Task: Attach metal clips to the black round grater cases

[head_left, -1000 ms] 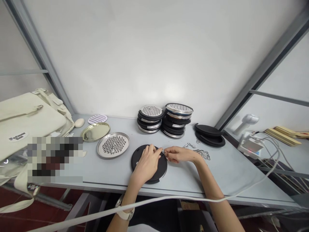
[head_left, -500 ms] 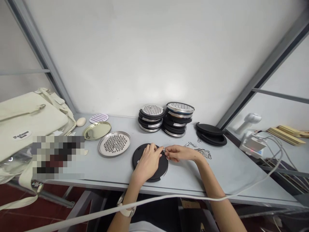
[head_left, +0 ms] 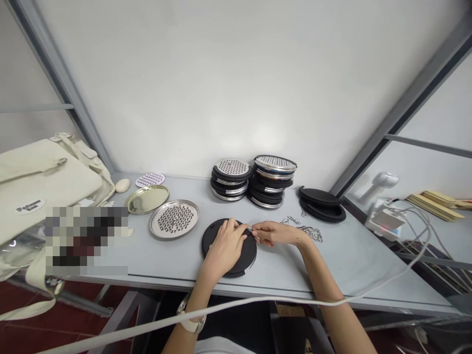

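Note:
A black round grater holder (head_left: 210, 241) lies flat on the table in front of me, with a thin metal rim showing at its lower right. My left hand (head_left: 226, 243) rests across it, palm down, its thumb and index finger closed at the holder's upper right edge. There my right hand (head_left: 271, 232) pinches a small metal clasp (head_left: 250, 228), mostly hidden by the fingertips. Whether the clasp is fastened to the holder I cannot tell. Loose metal clasps (head_left: 312, 233) lie in a small heap to the right.
Left of the holder lie a perforated grater disc (head_left: 175, 220), a gold-coloured round tray (head_left: 147, 199) and a white grater plate (head_left: 150, 180). Two stacks of graters (head_left: 232, 179) stand near the wall. Black holders (head_left: 322, 204) lie at right. A white cable (head_left: 273, 299) crosses in front.
Both hands stay at the holder's upper right edge, with only slight finger movement. A little more of the metal clasp shows between the fingertips. The view has shifted slightly.

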The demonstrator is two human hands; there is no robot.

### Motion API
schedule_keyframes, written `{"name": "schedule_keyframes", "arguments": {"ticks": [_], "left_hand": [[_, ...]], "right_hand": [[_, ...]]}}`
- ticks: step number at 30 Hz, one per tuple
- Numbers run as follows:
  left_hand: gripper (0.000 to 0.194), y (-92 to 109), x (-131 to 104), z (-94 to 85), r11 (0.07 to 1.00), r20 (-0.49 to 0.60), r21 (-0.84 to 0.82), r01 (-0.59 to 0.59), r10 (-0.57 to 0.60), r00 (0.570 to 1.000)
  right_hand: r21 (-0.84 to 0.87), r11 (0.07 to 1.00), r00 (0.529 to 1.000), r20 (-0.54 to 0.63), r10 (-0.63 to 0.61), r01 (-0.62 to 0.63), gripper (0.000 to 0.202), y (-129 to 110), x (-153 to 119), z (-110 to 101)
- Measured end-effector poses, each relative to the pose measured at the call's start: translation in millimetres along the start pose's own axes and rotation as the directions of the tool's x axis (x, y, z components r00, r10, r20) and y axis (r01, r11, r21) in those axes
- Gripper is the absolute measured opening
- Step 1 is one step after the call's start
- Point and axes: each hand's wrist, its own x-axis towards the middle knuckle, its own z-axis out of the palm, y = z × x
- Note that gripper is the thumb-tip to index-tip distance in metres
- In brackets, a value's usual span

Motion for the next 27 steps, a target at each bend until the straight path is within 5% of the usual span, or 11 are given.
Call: {"name": "schedule_keyframes", "arguments": {"ticks": [17, 27], "left_hand": [[0.012, -0.8, 0.4, -1.2, 1.000, -0.006, -0.029, 0.004, -0.004, 1.000], [0.016, 0.3, 0.2, -3.0, 0.999, 0.002, -0.051, 0.007, -0.007, 1.000]], "right_hand": [[-0.054, 0.999, 1.000, -0.030, -0.007, 0.005, 0.036, 2.8, 4.7, 0.3], [-0.048, 0.999, 0.999, -0.028, -0.021, 0.019, 0.038, 3.2, 3.2, 0.3]]}}
